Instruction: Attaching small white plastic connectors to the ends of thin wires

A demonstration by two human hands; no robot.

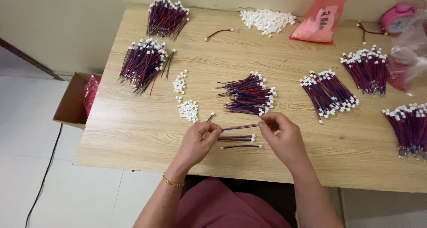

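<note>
In the head view, near the bottom middle of the frame, the left hand [199, 139] is pinching one end of a thin red and blue wire [240, 127]. The right hand [280, 134] is pinching the other end, where a small white plug seems to sit, though the fingers are hiding most of it. Both hands are closed tight on the wire and are holding it straight just above the wooden table [133, 130].

To do this well, I think the fingers should be gripping close to the wire tips, so the thin strands are not bending. A soft, straight push looks better than a hard one.

Two finished-looking wires [238, 142] are lying just below the held one, between the hands. A loose heap of wires [248, 94] is sitting right above the hands. A little pile of white plugs [188, 110] is waiting to the upper left of the left hand, close enough to reach. More bundles [328, 94] are lying toward the right side.
</note>
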